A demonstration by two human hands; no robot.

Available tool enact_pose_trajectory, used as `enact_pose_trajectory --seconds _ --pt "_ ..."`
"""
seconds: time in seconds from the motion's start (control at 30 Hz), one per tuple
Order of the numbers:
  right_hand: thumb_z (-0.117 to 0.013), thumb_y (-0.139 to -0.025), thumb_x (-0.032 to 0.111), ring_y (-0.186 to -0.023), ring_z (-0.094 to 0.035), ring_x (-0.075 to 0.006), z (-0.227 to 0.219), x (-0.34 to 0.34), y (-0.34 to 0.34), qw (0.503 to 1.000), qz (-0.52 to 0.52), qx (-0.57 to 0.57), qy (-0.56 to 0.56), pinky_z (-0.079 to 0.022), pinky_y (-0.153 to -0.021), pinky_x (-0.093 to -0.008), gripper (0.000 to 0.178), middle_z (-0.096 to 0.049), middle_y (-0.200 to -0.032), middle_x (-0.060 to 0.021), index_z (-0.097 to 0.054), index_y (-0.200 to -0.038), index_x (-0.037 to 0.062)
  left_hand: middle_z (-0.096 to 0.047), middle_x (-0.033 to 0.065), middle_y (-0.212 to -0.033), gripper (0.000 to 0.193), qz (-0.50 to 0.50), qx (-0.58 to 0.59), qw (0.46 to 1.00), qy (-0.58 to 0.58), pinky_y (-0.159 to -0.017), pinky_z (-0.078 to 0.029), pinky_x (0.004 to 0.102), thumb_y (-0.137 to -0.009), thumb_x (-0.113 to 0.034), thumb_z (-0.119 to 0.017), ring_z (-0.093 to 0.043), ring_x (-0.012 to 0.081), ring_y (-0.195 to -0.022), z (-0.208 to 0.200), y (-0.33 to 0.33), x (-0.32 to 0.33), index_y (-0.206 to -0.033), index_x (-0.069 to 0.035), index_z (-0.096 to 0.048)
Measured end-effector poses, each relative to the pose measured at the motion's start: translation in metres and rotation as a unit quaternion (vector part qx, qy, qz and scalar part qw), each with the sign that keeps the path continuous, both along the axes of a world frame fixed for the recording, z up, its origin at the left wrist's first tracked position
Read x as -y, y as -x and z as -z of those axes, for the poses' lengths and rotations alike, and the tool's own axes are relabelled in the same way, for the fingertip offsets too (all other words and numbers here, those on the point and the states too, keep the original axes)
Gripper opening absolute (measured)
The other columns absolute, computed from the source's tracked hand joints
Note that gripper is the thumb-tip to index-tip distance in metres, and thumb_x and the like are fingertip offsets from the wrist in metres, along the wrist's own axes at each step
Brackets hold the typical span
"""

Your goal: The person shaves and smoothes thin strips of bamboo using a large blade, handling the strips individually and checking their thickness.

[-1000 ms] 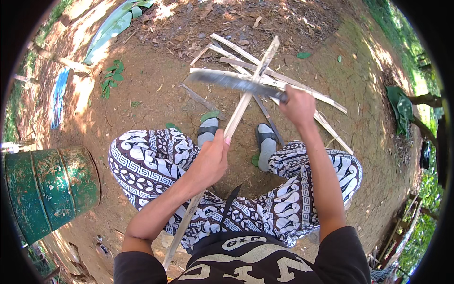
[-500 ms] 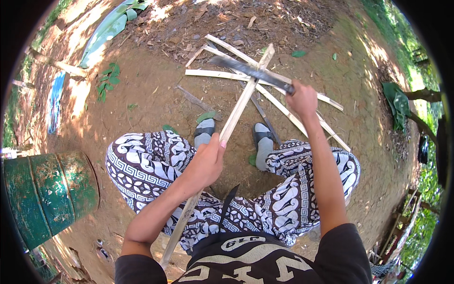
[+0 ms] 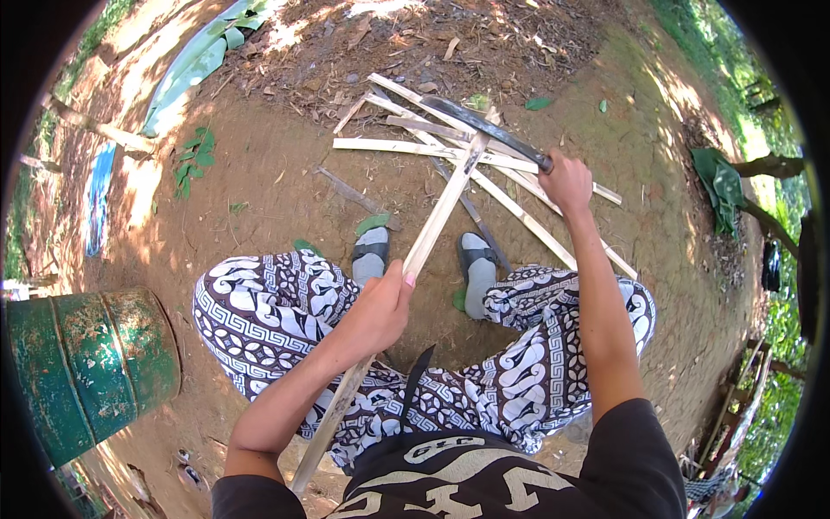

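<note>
My left hand (image 3: 376, 311) is closed around a long pale split strip of wood or bamboo (image 3: 441, 212). The strip slants from beside my left hip up to the far middle. My right hand (image 3: 566, 180) grips the handle of a machete (image 3: 471, 121), its dark, slightly curved blade pointing left. That blade crosses the strip near its far end; whether it bites into the wood I cannot tell. Beneath them, several pale strips (image 3: 389, 145) lie crisscrossed on the ground, one long strip (image 3: 532, 221) reaching toward my right knee.
A rusty green drum (image 3: 95, 368) stands at the left. Thin flat dark pieces (image 3: 346, 190) lie by my sandalled feet (image 3: 478, 268). Leafy sprigs (image 3: 194, 160) and a large green leaf (image 3: 186, 73) rest farther left. Dry leaf litter (image 3: 389, 43) covers the far ground.
The machete has shifted right and toward the strip's far end, and its blade is less blurred. My left hand keeps its hold on the strip with little movement.
</note>
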State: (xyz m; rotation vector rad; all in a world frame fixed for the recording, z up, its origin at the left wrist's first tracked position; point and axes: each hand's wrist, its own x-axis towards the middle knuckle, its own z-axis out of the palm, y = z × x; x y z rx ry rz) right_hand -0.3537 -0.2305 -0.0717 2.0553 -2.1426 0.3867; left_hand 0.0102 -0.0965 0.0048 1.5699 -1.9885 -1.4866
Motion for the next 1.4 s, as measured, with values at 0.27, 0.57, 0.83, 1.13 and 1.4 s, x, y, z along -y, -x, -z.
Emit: enact_pose_trajectory --seconds 0.27,0.57,0.83,1.13,1.4 --pt "-0.068 -0.073 0.019 -0.064 -0.066 -0.0391 -0.017 -0.020 -0.038 0.980 -0.192 0.053 -0.026 -0.052 -0.061 -0.0510 0.016 -0.063 -0.065 -0.0187 -0.058 -0.076 0.0062 -0.056 0.0139 -0.065 0.027 0.012 0.014 1.000 0.012 -0.058 -0.046 0.0431 -0.109 -0.025 -0.039 -0.059 0.0303 -0.059 -0.001 -0.007 -0.007 -0.099 -0.001 -0.046" --pt "-0.060 -0.081 0.019 -0.060 -0.066 -0.0306 0.072 0.004 0.065 0.919 0.281 0.274 -0.041 -0.052 -0.059 -0.0444 0.023 -0.065 -0.065 -0.0168 -0.068 -0.080 -0.0028 -0.048 0.0048 -0.064 0.028 -0.045 -0.057 0.997 -0.001 -0.044 -0.041 0.0336 -0.110 -0.029 -0.037 -0.049 0.0160 -0.046 0.021 -0.006 0.011 -0.102 -0.004 -0.048" --pt "-0.069 -0.079 0.017 -0.048 -0.043 -0.0125 -0.033 -0.027 -0.088 0.899 0.068 0.419 -0.110 -0.035 -0.047 -0.0348 0.025 -0.046 -0.055 0.0002 -0.052 -0.066 0.0045 -0.042 -0.0006 -0.062 0.029 -0.098 -0.124 0.969 -0.191 -0.036 -0.037 0.0266 -0.111 -0.031 -0.034 -0.041 0.0092 -0.041 -0.007 -0.013 0.024 -0.114 -0.003 -0.041" --pt "-0.071 -0.095 0.028 -0.060 -0.031 -0.0066 -0.086 -0.078 -0.139 0.899 -0.095 0.412 -0.109 -0.026 -0.052 -0.0290 0.035 -0.038 -0.061 0.0054 -0.061 -0.080 -0.0026 -0.058 0.0135 -0.066 0.028 0.029 0.027 0.994 -0.099 -0.039 -0.049 0.0386 -0.105 -0.019 -0.040 -0.061 0.0265 -0.046 -0.025 -0.016 0.023 -0.120 0.004 -0.039" --pt "-0.071 -0.096 0.030 -0.061 -0.032 -0.0059 -0.120 -0.086 -0.119 0.910 -0.052 0.388 -0.135 -0.025 -0.054 -0.0276 0.036 -0.041 -0.062 0.0062 -0.066 -0.085 -0.0034 -0.070 0.0224 -0.089 0.027 0.216 0.270 0.938 -0.023 -0.059 -0.057 0.0445 -0.087 -0.013 -0.054 -0.071 0.0313 -0.066 -0.071 -0.010 0.057 -0.100 0.005 -0.069"
